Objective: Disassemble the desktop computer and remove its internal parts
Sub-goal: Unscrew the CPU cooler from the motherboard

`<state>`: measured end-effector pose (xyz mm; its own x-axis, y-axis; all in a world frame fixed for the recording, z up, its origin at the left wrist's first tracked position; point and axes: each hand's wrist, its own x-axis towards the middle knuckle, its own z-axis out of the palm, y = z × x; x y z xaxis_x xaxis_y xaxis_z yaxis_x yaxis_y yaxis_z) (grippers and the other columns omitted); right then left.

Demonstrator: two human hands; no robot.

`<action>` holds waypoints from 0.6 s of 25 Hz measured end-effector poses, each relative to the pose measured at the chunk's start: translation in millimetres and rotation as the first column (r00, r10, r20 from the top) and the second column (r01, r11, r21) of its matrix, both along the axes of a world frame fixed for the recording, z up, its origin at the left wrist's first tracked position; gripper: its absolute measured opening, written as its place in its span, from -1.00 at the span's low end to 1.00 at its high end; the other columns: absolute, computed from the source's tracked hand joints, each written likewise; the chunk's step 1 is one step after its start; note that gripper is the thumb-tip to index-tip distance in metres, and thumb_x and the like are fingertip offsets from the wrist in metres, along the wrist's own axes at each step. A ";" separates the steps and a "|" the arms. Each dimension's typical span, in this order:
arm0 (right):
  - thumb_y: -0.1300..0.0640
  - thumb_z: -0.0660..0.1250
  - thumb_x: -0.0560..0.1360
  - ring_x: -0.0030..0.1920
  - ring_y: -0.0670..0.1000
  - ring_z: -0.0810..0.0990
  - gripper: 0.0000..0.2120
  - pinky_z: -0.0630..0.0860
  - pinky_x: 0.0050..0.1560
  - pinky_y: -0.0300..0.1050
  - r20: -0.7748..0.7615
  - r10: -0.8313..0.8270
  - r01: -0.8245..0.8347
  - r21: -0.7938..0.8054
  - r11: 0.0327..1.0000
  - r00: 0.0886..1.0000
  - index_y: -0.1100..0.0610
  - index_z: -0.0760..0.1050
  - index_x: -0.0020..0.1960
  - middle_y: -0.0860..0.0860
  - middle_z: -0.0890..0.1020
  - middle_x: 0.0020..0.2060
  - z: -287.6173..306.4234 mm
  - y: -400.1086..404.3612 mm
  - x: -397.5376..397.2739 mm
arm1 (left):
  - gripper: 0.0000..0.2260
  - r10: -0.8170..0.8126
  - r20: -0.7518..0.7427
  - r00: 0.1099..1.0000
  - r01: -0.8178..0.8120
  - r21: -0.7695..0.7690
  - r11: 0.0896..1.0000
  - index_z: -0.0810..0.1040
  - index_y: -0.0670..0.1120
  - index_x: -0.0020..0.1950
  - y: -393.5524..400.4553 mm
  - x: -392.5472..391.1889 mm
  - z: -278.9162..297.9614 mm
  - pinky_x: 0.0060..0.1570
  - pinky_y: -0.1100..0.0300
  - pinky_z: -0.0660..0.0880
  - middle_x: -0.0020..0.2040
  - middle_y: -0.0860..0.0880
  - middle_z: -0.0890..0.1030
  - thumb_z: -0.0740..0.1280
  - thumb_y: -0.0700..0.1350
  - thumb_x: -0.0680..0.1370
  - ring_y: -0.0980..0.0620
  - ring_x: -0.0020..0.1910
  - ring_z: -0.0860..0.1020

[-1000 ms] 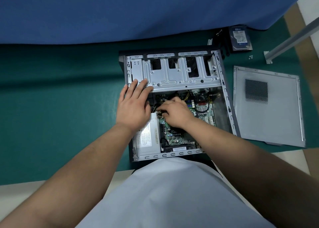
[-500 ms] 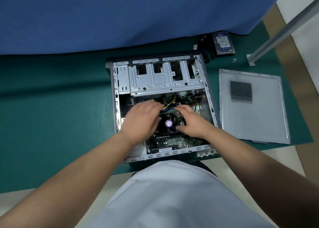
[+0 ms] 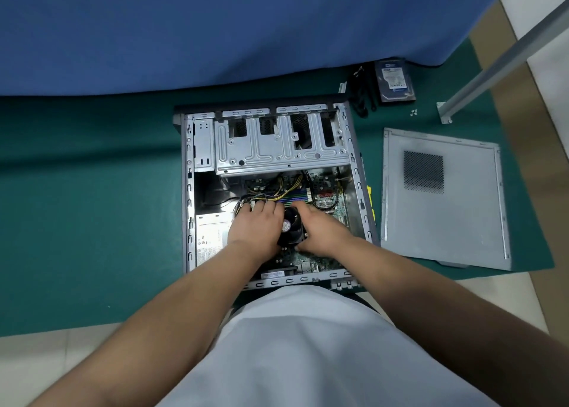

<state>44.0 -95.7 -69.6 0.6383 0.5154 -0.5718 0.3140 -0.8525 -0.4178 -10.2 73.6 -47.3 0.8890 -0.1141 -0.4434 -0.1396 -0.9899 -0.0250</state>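
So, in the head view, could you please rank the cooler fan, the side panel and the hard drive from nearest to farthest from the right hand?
1. Cooler fan: right beside the right hand, which grips its edge inside the case.
2. Side panel: lying flat on the green mat to the right of the case.
3. Hard drive: at the far right, by the blue cloth.

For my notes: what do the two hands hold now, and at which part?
Both hold the black cooler fan: left hand on its left side, right hand on its right side.
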 end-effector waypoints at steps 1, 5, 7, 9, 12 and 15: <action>0.07 0.63 0.34 0.23 0.17 0.58 -0.03 0.58 0.11 0.06 -0.001 -0.003 0.003 0.021 1.000 1.000 -0.02 0.09 0.54 0.05 0.43 0.44 2.9 -1.6 0.7 | -0.31 0.006 0.015 1.000 -0.005 -0.018 1.000 0.32 -0.08 0.45 1.2 0.0 1.3 0.30 0.00 0.34 0.32 -0.05 0.48 0.45 0.20 0.44 -0.09 0.33 0.44; 0.04 0.64 0.31 0.27 0.13 0.54 -0.02 0.55 0.18 0.07 -0.010 0.014 -0.013 0.102 0.995 1.000 -0.07 0.11 0.53 0.03 0.46 0.38 28.9 -9.6 4.7 | -0.26 0.024 0.099 0.995 -0.009 -0.147 0.989 0.33 -0.07 0.45 5.9 -5.6 13.1 0.46 0.02 0.21 0.38 -0.05 0.44 0.41 0.30 0.41 -0.12 0.49 0.27; 0.00 0.64 0.30 0.27 0.09 0.53 0.00 0.54 0.20 0.06 0.020 0.063 -0.065 0.109 0.992 0.998 -0.12 0.09 0.53 0.02 0.46 0.36 53.1 -15.9 13.5 | -0.16 0.060 0.131 0.990 -0.032 -0.207 0.978 0.30 -0.06 0.49 5.3 -6.4 28.0 0.51 -0.03 0.09 0.46 -0.04 0.37 0.39 0.38 0.37 -0.14 0.56 0.15; -0.04 0.64 0.28 0.27 0.05 0.51 0.01 0.52 0.24 0.06 0.048 0.130 -0.134 0.105 0.985 0.990 -0.18 0.09 0.53 -0.01 0.47 0.34 84.7 -20.1 30.5 | -0.07 0.079 0.142 0.987 -0.041 -0.251 0.967 0.26 -0.05 0.53 2.6 0.1 49.3 0.53 -0.08 -0.04 0.51 -0.02 0.34 0.36 0.46 0.33 -0.14 0.59 0.08; -0.10 0.62 0.22 0.23 -0.03 0.52 -0.06 0.51 0.23 -0.01 0.098 0.203 -0.216 0.149 0.965 0.974 -0.20 0.21 0.48 -0.11 0.54 0.28 136.7 -21.5 64.3 | -0.11 0.174 0.137 0.975 -0.093 -0.457 0.884 0.29 0.09 0.49 0.0 24.8 90.3 0.53 -0.01 -0.08 0.33 0.11 0.53 0.35 0.50 0.27 0.03 0.43 0.38; -0.13 0.61 0.26 0.18 -0.18 0.54 -0.09 0.51 0.20 -0.21 0.091 0.060 -0.087 0.328 0.941 0.994 -0.21 0.27 0.51 -0.19 0.51 0.31 177.2 -20.9 92.7 | -0.27 0.382 0.038 0.923 -0.243 -0.713 0.658 0.42 0.17 0.30 11.5 52.1 125.4 0.36 0.10 0.35 0.10 0.24 0.59 0.45 0.44 0.21 0.18 0.10 0.55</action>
<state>136.7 -116.6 107.6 0.6277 0.7139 -0.3104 0.4137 -0.6437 -0.6439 41.9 85.1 78.1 0.9804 -0.0227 -0.1955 0.1194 -0.7211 0.6825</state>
